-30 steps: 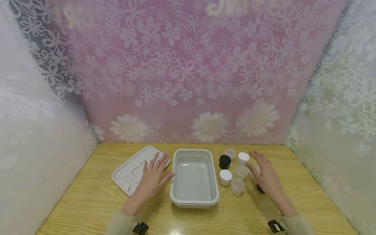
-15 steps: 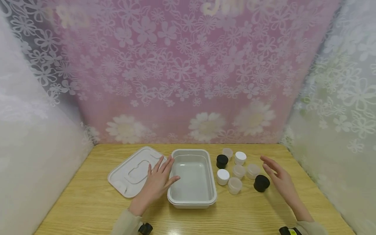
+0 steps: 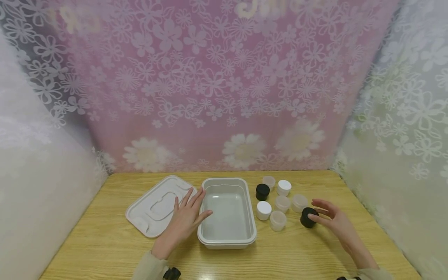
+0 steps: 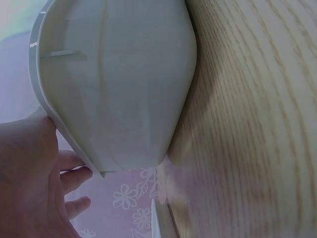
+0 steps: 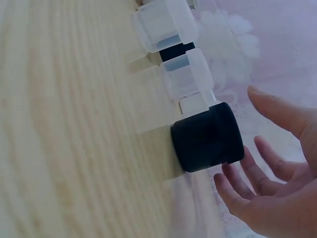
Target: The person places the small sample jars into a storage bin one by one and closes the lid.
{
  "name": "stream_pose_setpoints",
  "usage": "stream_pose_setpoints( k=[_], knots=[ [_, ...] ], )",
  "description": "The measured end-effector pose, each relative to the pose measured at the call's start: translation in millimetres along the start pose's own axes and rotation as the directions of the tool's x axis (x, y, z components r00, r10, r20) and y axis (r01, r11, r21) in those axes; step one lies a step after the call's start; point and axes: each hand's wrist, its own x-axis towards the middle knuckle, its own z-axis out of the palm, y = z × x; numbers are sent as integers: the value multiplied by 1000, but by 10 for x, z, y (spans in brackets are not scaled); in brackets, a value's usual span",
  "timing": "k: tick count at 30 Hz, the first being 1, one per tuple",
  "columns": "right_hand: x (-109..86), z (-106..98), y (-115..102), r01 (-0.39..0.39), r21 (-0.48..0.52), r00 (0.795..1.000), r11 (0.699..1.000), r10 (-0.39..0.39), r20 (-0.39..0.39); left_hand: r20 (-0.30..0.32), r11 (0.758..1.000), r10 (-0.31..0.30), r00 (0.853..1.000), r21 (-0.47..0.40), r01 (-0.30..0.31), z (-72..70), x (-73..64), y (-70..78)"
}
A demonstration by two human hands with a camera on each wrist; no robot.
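At the right of the table a small black jar (image 3: 308,217) stands upright. My right hand (image 3: 337,223) is just right of it, thumb and fingers spread on either side. The right wrist view shows a gap between my thumb and the black jar (image 5: 208,139); some fingertips are at its lid's edge, and contact is unclear. My left hand (image 3: 184,219) lies with spread fingers at the left rim of a light grey rectangular tub (image 3: 252,229). In the left wrist view that hand (image 4: 29,168) touches the rim of the tub (image 4: 114,84) from outside.
Left of the tub a white lid (image 3: 140,214) lies flat, partly behind my left hand. Between tub and right hand stand another black jar (image 3: 262,192), two white jars (image 3: 264,210) and several clear jars (image 3: 278,221). A flowered curtain (image 3: 224,97) rises behind the table (image 3: 273,256).
My right hand has moved right, off from above the jars, then lowered beside the nearest black jar, which is now uncovered. My left hand has shifted slightly right to the tub's rim.
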Motion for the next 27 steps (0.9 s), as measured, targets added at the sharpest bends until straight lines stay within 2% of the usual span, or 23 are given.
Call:
stream_pose_setpoints(
  k=[6,11,15,22,27],
  knots=[
    [-21,56,29,-77,26,996,997,75,56,1,1000,-4,1000,5,4,11,-3,-18],
    [-13,82,14,-103,13,994,995,102,48,-6,1000,2,1000,3,-2,15,-3,-20],
    [-29,87,-38,-94,-3,995,996,94,16,-3,1000,4,1000,-8,-4,13,-6,-11],
    [-54,93,-237,-27,-16,997,1000,25,-75,2,1000,7,1000,-14,-7,6,-11,0],
    [-49,114,-384,10,-12,995,1000,-11,-95,6,1000,6,1000,-16,-6,10,-10,-2]
  ],
)
